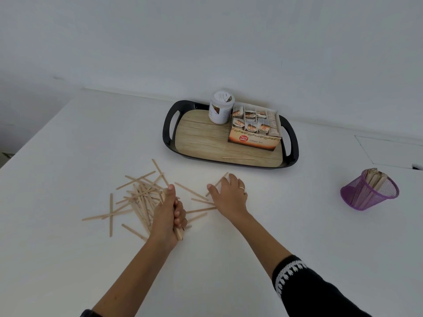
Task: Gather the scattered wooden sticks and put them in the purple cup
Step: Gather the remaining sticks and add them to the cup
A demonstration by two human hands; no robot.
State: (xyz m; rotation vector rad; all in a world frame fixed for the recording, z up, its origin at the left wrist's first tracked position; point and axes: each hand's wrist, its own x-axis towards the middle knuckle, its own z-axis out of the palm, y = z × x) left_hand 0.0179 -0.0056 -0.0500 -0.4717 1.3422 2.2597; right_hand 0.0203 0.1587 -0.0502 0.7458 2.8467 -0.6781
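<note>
Sticks (137, 197) lie scattered in a crisscross pile on the table (68, 259), well left of the purple cup (369, 191) and nearer the left hand (170, 211). That hand is clenched round a bundle whose long axis runs toward and away from the person. The right hand (229, 193), closer to the cup, pinches one stick (217, 184) angled up-right. They are thin, flat, pale wood. The cup already holds many, upright. One more stick lies on the tray (174, 124), up-left of the cup.
</note>
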